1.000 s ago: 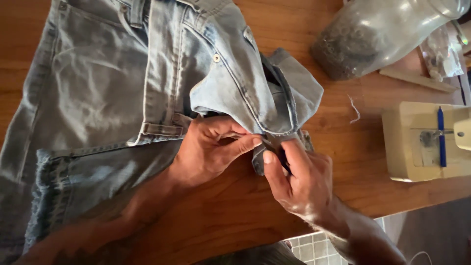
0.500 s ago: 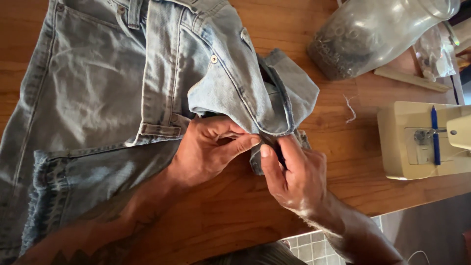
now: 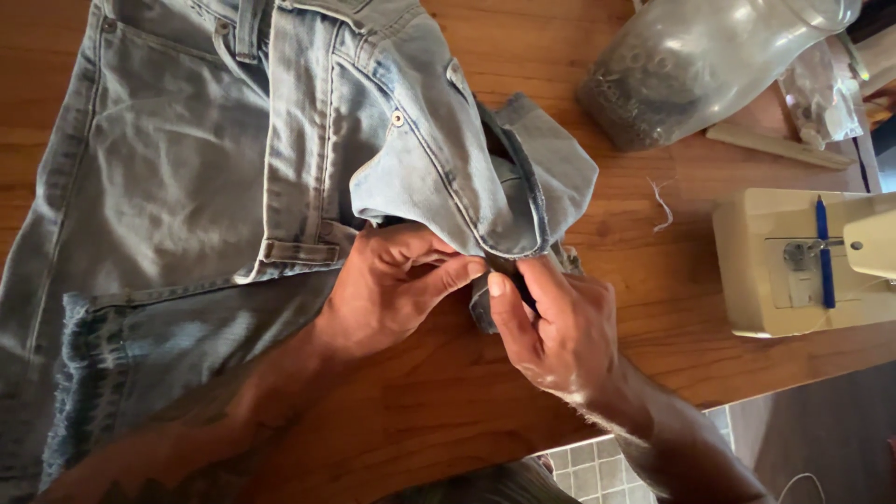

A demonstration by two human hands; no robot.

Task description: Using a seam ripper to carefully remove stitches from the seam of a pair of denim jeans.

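A pair of light blue jeans (image 3: 187, 168) lies spread over a wooden table (image 3: 448, 401), with one part folded up into a bunch near the middle. My left hand (image 3: 387, 285) pinches the lower edge of that fold between thumb and fingers. My right hand (image 3: 551, 327) grips the same denim edge from the right, thumb pressed against it, close to my left fingertips. A dark seam or zipper edge (image 3: 523, 187) runs along the fold above both hands. What lies between my fingers is hidden by the cloth.
A cream sewing machine (image 3: 803, 261) stands at the right edge of the table. A large clear plastic jar (image 3: 691, 65) lies at the top right, with a wooden stick (image 3: 775, 147) beside it. A loose white thread (image 3: 661, 201) lies on the wood. Tiled floor (image 3: 579, 457) shows below.
Both hands have kept their pinch on the folded denim edge. The right hand has shifted slightly along it and the fold sits a little lower.
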